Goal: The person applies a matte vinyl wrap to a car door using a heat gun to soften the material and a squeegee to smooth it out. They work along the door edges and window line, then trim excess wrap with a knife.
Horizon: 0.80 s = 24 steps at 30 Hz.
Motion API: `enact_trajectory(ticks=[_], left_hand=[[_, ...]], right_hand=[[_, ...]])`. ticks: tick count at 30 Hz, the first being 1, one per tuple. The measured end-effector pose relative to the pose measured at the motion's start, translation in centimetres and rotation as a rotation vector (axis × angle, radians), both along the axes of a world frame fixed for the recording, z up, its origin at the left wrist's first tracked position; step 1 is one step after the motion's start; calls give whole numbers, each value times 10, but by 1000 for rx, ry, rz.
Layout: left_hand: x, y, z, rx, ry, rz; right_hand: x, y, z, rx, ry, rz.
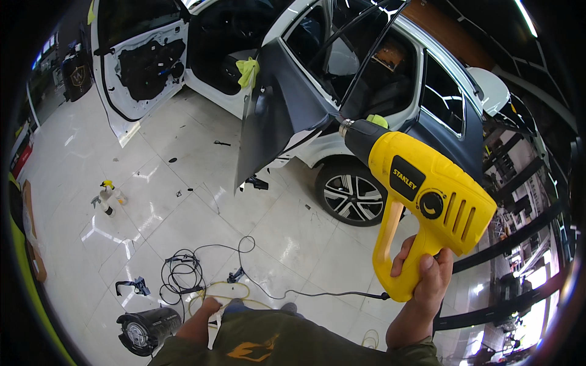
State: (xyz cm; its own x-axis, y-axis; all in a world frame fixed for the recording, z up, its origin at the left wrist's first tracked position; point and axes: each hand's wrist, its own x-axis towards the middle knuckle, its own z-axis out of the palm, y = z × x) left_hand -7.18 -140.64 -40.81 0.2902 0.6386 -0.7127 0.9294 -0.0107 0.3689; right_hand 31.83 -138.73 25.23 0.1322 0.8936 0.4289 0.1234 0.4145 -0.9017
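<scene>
My right hand (pixel 432 277) is wrapped round the handle of a yellow heat gun (pixel 455 198), held up on the right. Its metal nozzle (pixel 346 126) points left; in the picture it overlaps the edge of an open car door (pixel 293 91), but I cannot tell how far apart they are. Dark grey film covers that door, and a loose flap (pixel 251 146) hangs past its lower left edge. A dark cord (pixel 329 294) runs from the handle's base across the floor. My left hand (pixel 211 305) hangs low near my leg, its fingers not clearly visible.
The white car's front door (pixel 143 67) stands open with its inner panel off. A wheel (pixel 353 196) sits below the rear door. Coiled cable (pixel 182 271), a black cylindrical device (pixel 148 329), spray bottles (pixel 107 198) and small scraps lie about the tiled floor. Yellow-green cloths (pixel 247 72) rest on the car.
</scene>
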Motion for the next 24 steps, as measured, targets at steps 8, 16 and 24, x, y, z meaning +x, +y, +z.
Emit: enact_trajectory(ticks=[8, 16, 24], left_hand=[[51, 119, 62, 157, -424, 592], [31, 95, 47, -25, -339, 463], [40, 211, 227, 465, -902, 873]], right_hand=[[-35, -4, 5, 8, 54, -110], [-44, -8, 4, -10, 109, -133], [-3, -2, -19, 40, 279, -78]])
